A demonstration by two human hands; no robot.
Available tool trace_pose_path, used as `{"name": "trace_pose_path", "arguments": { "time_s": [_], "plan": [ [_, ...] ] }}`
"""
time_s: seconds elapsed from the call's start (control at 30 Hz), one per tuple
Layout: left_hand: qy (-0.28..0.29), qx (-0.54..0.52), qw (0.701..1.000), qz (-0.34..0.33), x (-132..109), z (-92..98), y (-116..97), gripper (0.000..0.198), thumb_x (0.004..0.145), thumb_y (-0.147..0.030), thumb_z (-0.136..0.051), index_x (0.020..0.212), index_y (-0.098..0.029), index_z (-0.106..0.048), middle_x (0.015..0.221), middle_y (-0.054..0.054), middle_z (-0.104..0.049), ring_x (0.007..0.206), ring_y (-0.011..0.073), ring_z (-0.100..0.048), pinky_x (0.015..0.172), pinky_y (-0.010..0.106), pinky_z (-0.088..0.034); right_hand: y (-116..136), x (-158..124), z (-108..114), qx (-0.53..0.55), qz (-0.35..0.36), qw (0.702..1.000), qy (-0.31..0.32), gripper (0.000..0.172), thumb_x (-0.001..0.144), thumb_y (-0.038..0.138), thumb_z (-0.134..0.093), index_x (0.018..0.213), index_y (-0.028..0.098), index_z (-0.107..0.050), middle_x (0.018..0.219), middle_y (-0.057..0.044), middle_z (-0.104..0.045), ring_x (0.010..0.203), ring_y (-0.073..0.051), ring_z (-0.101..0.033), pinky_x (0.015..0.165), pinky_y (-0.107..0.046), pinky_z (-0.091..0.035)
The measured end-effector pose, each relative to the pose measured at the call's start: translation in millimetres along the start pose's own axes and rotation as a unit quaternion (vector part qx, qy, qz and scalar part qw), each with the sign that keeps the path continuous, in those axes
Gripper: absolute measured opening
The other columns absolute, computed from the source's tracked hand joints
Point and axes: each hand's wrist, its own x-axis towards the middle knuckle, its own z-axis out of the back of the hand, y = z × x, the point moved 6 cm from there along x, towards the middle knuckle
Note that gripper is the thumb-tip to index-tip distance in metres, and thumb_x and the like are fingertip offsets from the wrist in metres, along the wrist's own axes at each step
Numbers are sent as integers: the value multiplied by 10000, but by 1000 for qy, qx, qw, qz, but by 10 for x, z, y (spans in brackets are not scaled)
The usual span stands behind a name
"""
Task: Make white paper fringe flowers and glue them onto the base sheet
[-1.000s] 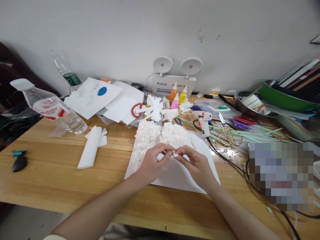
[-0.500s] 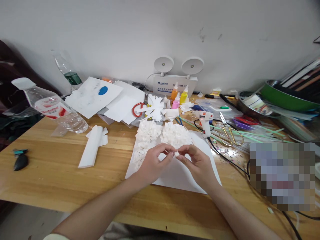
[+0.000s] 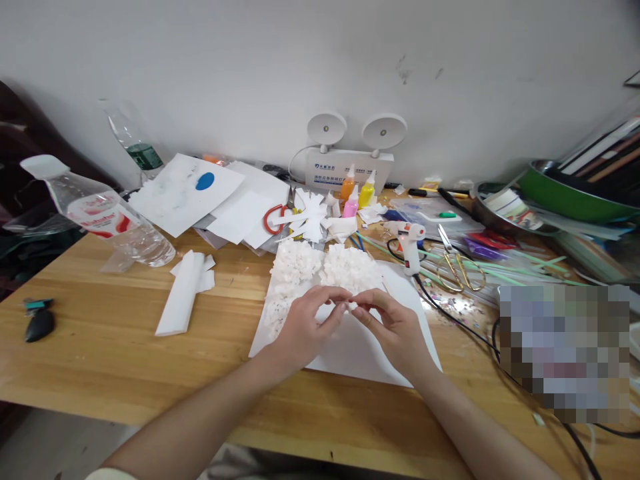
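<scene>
My left hand (image 3: 314, 321) and my right hand (image 3: 393, 328) meet over a white sheet of paper (image 3: 345, 363). Between their fingertips they pinch a small white piece of paper (image 3: 353, 306), partly hidden by the fingers. Just beyond the hands, clumps of crumpled white paper bits (image 3: 350, 267) cover the upper and left parts of the sheet; my left hand hides some of them. A white glue gun (image 3: 411, 248) stands right of the clumps, its cord running toward the lower right.
Gold-handled scissors (image 3: 461, 270) lie to the right, red-handled scissors (image 3: 274, 219) behind the clumps. A folded white paper strip (image 3: 181, 297) and a water bottle (image 3: 107, 213) are on the left. Small paint bottles (image 3: 367, 192) stand before an emergency light (image 3: 350, 170). A green bowl (image 3: 575, 193) sits far right.
Both hands stay in nearly the same place. The small white piece between the fingertips has turned slightly and looks a little different in shape.
</scene>
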Motion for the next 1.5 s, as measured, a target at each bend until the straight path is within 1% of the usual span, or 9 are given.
{"name": "trace_pose_path", "arguments": {
  "time_s": [0.07, 0.13, 0.27, 0.37, 0.57, 0.7, 0.83, 1.17, 1.5],
  "plan": [
    [-7, 9, 1000, 1, 0, 8, 4, 166, 785, -209, -496, 926, -191, -581, 895, 22, -637, 834, 134, -564, 770, 263, -436, 15, 6, -2, -3, 8, 1000, 0, 83, 793, 254, -542, 852, 218, -588, 797, -29, -565, 737, -154, -511, 705, -312, -428],
    [-8, 3, 1000, 24, 7, 16, 25, 179, 778, -222, -504, 939, -192, -576, 911, 22, -635, 825, 134, -562, 760, 262, -436, 16, 13, -11, 1, 5, 1000, 5, 69, 801, 258, -529, 837, 215, -570, 794, -27, -548, 740, -153, -505, 704, -307, -426],
    [15, -25, 998, 62, 25, 2, 61, 148, 786, -225, -486, 873, -192, -601, 871, 15, -639, 821, 133, -565, 758, 259, -430, 9, 17, -47, 11, -9, 999, 33, 83, 824, 281, -484, 828, 213, -531, 809, -29, -530, 783, -161, -505, 717, -303, -426],
    [19, -30, 998, 57, 33, -4, 63, 148, 788, -221, -475, 832, -189, -613, 831, 11, -635, 804, 132, -564, 755, 262, -424, 10, 12, -65, 12, -14, 999, 49, 94, 827, 291, -473, 827, 215, -528, 808, -26, -533, 788, -162, -507, 723, -300, -420],
    [22, -28, 998, 44, 35, -22, 52, 133, 788, -217, -480, 825, -181, -603, 821, 25, -621, 796, 138, -549, 749, 280, -426, 11, 3, -76, 18, -12, 998, 64, 68, 827, 259, -484, 810, 213, -531, 784, -15, -533, 770, -150, -495, 721, -288, -400],
    [16, -35, 999, 21, 30, -17, 31, 132, 795, -207, -477, 806, -173, -604, 824, 35, -599, 805, 138, -541, 742, 274, -430, 4, 8, -69, 20, -11, 998, 55, 47, 814, 248, -510, 808, 213, -540, 787, -15, -544, 757, -145, -491, 713, -281, -399],
    [19, -41, 999, 21, 19, -28, 46, 140, 802, -211, -479, 830, -174, -611, 827, 37, -606, 816, 139, -547, 749, 270, -432, -10, 10, -58, 22, -11, 999, 41, 38, 800, 242, -532, 800, 214, -557, 778, -14, -557, 742, -144, -495, 706, -284, -402],
    [15, -34, 999, 1, 9, -23, 31, 160, 800, -210, -496, 872, -176, -635, 849, 37, -646, 826, 137, -566, 768, 266, -434, -75, -20, 25, 14, -30, 999, -27, 106, 747, 287, -596, 811, 207, -567, 772, -28, -588, 774, -172, -541, 728, -318, -431],
    [23, -45, 998, -28, 9, -38, 8, 178, 806, -192, -485, 900, -181, -635, 884, 38, -636, 852, 136, -565, 790, 270, -436, -75, -20, 42, 2, -19, 999, -51, 101, 742, 284, -599, 800, 207, -568, 757, -26, -581, 762, -168, -538, 716, -312, -436]
  ]
}}
